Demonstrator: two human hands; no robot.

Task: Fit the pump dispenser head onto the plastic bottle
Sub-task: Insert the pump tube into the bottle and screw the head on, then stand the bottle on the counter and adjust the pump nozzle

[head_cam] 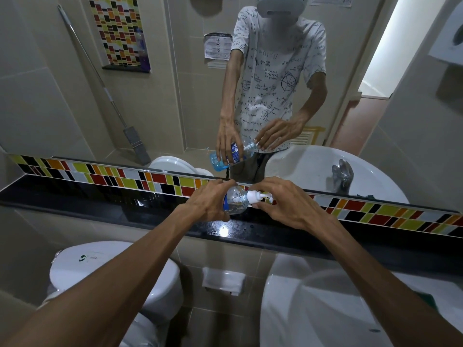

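- Bottle (234, 202) lies tilted almost on its side in the air above the black shelf (100, 199), its neck pointing toward the right grip; I judge this tilt lets both hands work along one line, neck to pump.
- Pump (256, 196) sits at the neck, its white collar against the bottle mouth and its tube visible inside the clear body, so it is inserted but, as I judge, not yet proven tight.
- Left hand (208, 201) wraps the bottle body from the far side of the pump, fingers curled round it: a clenched grip, there to stop the bottle turning.
- Right hand (288, 205) closes on the pump with thumb and fingertips pinched round the collar and the other fingers arched over the nozzle: a narrow, grasping grip suited to twisting.
- Whether the threads have caught cannot be told; the fingers hide the joint.
- Mirror (175, 96) beyond the grips repeats the same hold from the other side, with blue liquid showing low in the bottle.
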